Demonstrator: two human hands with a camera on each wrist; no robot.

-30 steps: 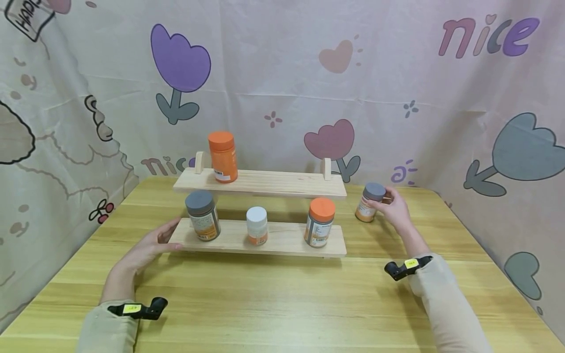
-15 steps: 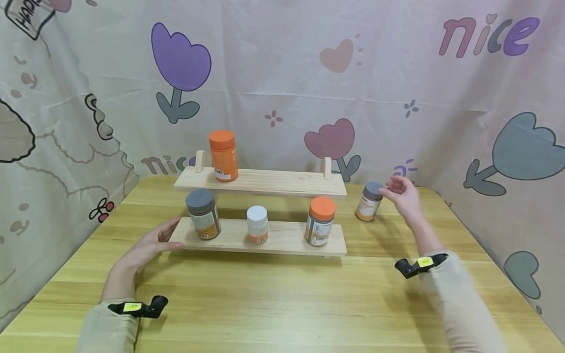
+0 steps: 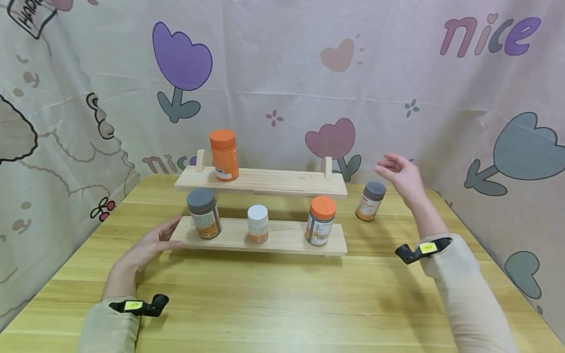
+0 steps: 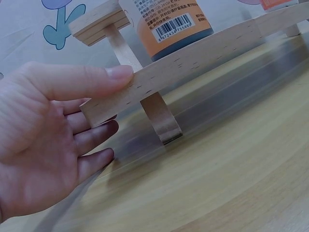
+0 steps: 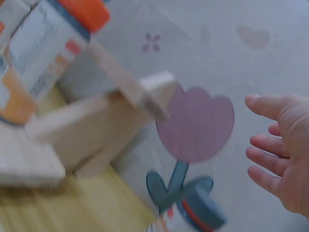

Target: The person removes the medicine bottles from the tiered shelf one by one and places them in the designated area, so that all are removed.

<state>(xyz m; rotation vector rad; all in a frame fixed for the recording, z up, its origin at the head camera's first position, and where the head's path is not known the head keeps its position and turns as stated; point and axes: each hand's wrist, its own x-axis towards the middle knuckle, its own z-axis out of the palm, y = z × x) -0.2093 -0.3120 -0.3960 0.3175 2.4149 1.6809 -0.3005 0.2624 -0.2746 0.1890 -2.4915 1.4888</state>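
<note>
My left hand [image 3: 152, 246] grips the left end of the lower board of a two-tier wooden shelf [image 3: 282, 235]. In the left wrist view its thumb [image 4: 91, 82] lies along the board's edge, with the other fingers around the end and below it. My right hand [image 3: 403, 179] is in the air, holding nothing, above and to the right of a small jar with a grey lid [image 3: 371, 202]. That jar stands upright on the table, right of the shelf. The right wrist view shows the right hand's fingers [image 5: 268, 145] apart from the jar and the shelf.
On the lower board stand a grey-lidded jar [image 3: 204, 214], a small white-capped bottle [image 3: 258, 224] and an orange-lidded jar [image 3: 320, 221]. An orange bottle [image 3: 224, 156] is at the upper board's left. A printed cloth [image 3: 273, 73] hangs behind the wooden table [image 3: 273, 304].
My right hand has let go of the small grey-lidded jar and moved up and away to the right, leaving it on the table. The left hand stays at the shelf end.
</note>
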